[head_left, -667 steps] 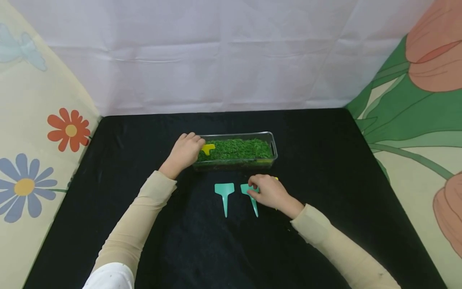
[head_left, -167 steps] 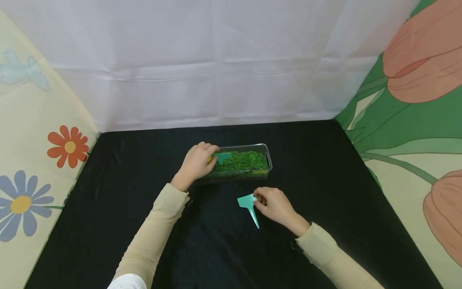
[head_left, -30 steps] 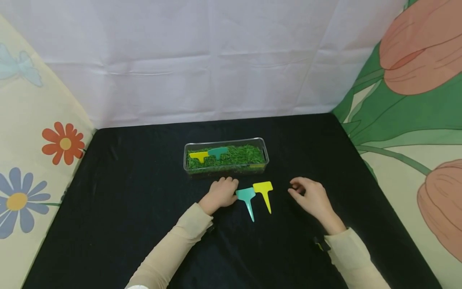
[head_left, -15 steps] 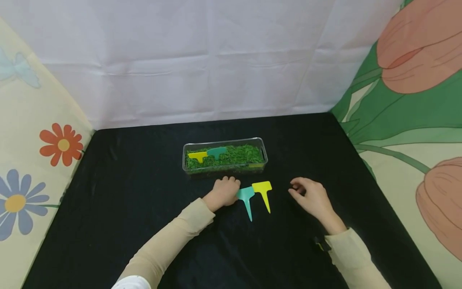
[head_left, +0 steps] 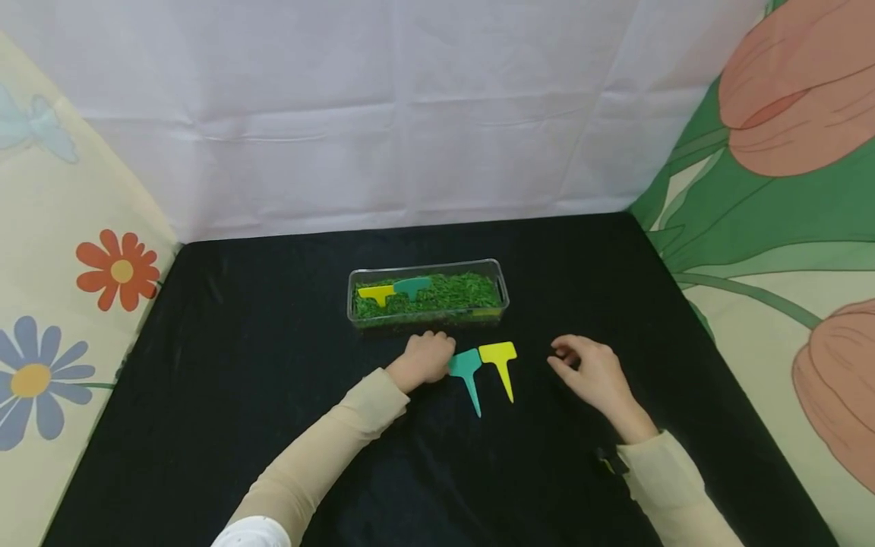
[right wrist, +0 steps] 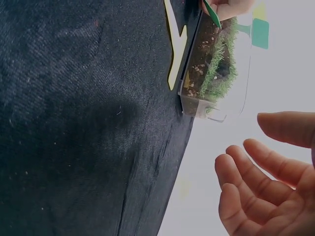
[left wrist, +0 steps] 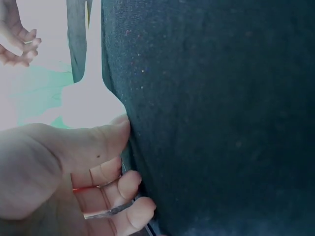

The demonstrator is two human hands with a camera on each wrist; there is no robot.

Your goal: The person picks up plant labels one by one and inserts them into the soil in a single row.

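Observation:
My left hand (head_left: 427, 357) is in front of the planter box, low over the black cloth. Its thumb and fingers pinch one end of the head of a teal T-shaped plant label (head_left: 467, 366), whose spike points toward me. Glare bleaches that plant label (left wrist: 93, 101) nearly white in the left wrist view. To its right lies a yellow plant label (head_left: 499, 355) with the same shape. My right hand (head_left: 595, 376) hovers farther right with loosely bent fingers and holds nothing; the right wrist view shows its palm (right wrist: 275, 196) bare.
Behind my hands stands a clear plastic box (head_left: 502, 304) filled with green grass (head_left: 465, 292) over soil. At its left end, a yellow label (head_left: 376, 294) and a teal label (head_left: 412, 287) stand in the grass. A white sheet (head_left: 410, 152) hangs behind the table.
Since the earliest frame, a teal label has gone from cloth to grass. Over the last several seconds my left hand left the box for the other teal label, which my right hand let go of.

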